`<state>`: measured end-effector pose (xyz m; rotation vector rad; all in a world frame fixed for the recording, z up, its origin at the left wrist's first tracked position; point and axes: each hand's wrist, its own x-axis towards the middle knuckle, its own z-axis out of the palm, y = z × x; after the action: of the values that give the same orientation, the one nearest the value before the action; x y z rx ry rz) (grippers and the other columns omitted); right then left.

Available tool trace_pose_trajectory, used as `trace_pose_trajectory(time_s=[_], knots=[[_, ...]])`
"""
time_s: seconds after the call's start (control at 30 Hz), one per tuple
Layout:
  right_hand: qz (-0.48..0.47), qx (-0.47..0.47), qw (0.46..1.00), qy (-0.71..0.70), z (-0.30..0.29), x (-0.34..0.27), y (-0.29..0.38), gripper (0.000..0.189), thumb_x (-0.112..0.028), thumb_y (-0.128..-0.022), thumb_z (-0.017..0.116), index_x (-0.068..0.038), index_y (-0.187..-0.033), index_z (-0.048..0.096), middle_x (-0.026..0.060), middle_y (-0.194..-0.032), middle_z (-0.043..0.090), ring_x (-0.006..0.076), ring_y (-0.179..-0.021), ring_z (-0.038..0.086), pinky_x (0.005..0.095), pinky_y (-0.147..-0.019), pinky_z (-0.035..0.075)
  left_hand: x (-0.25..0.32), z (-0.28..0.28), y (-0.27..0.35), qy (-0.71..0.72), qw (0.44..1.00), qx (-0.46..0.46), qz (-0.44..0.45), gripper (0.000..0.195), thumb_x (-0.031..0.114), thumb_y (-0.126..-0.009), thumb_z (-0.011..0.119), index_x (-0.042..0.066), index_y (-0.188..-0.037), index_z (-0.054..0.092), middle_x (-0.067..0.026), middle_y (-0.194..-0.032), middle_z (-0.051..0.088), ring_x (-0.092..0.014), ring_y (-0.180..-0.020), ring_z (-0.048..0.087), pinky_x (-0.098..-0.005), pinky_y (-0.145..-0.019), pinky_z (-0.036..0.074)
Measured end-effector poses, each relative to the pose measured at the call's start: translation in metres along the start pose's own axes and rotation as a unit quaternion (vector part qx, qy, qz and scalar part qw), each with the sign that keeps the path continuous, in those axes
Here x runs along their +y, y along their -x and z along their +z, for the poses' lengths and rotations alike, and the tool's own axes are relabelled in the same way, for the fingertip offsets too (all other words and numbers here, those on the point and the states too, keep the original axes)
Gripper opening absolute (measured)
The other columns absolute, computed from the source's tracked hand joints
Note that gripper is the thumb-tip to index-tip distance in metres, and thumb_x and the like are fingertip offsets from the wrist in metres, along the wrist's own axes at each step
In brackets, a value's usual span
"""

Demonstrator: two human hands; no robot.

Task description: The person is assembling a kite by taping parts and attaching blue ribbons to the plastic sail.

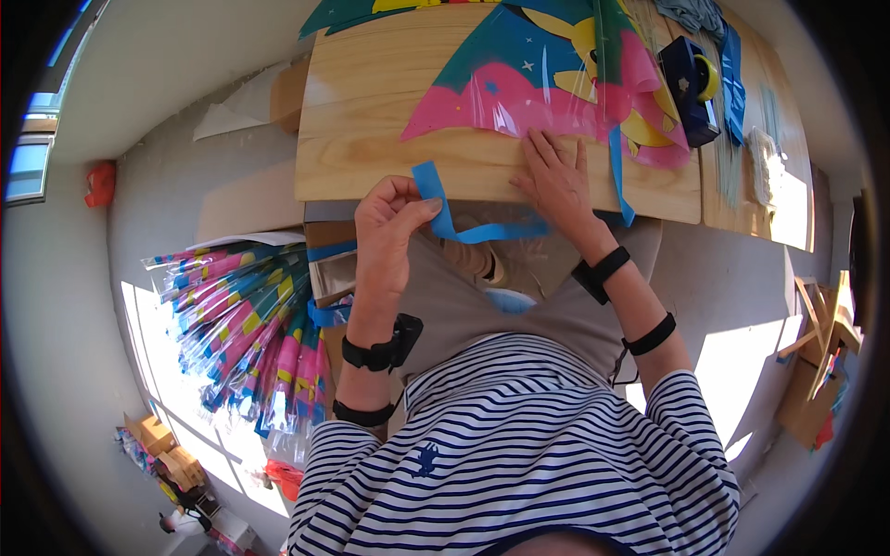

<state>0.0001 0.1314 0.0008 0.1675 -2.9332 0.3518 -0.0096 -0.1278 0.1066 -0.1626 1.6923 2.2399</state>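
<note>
My left hand [389, 233] pinches a blue ribbon [430, 187] between thumb and fingers, just off the table's near edge. The ribbon hangs in a loop and runs right towards my right wrist, where its far part is hidden. My right hand [556, 177] rests palm down on the wooden table [361, 139], fingers apart, fingertips on the lower edge of a printed plastic sheet [507, 97]. The sheet is glossy, pink and teal, with a yellow cartoon figure and a folded right side. Another blue strip [616, 174] hangs from the sheet over the table edge.
A dark blue tape dispenser [685, 90] stands right of the sheet, beside blue strips [732, 83] and thin clear rods [728, 167]. Left of my legs, several rolled printed sheets [243, 320] fan out. A cardboard box [288, 97] is beyond the table's left edge.
</note>
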Motion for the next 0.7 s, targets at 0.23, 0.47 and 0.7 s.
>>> trace_pose_trajectory(time_s=[0.23, 0.47, 0.7], knots=[[0.017, -0.021, 0.999, -0.022, -0.025, 0.009, 0.042, 0.054, -0.03, -0.091, 0.067, -0.004, -0.137, 0.054, 0.0119, -0.145, 0.05, 0.0313, -0.139, 0.042, 0.0642, -0.115, 0.024, -0.033, -0.001, 0.004, -0.026, 0.997, -0.029, -0.067, 0.007, 0.003, -0.087, 0.07, 0.001, -0.092, 0.066, -0.0015, -0.081, 0.068, -0.006, -0.07, 0.061, -0.0218, -0.065, 0.049], [-0.03, 0.032, 0.994, -0.101, -0.033, -0.035, 0.033, 0.046, -0.022, -0.087, 0.07, -0.003, -0.128, 0.059, 0.0137, -0.142, 0.052, 0.0337, -0.13, 0.047, 0.058, -0.113, 0.032, -0.068, -0.012, -0.028, -0.112, 0.992, -0.001, -0.052, 0.008, 0.001, -0.086, 0.069, -0.001, -0.094, 0.068, -0.0012, -0.079, 0.067, -0.005, -0.068, 0.059, -0.0222, -0.061, 0.047], [-0.078, 0.047, 0.988, -0.126, -0.022, -0.079, -0.012, 0.051, -0.018, -0.083, 0.073, -0.002, -0.129, 0.058, 0.0153, -0.136, 0.055, 0.0334, -0.13, 0.048, 0.0576, -0.112, 0.033, -0.054, -0.044, -0.076, -0.192, 0.981, 0.014, -0.016, 0.011, 0.004, -0.086, 0.069, 0.0, -0.096, 0.069, -0.0002, -0.081, 0.068, -0.007, -0.07, 0.06, -0.0231, -0.064, 0.048]])
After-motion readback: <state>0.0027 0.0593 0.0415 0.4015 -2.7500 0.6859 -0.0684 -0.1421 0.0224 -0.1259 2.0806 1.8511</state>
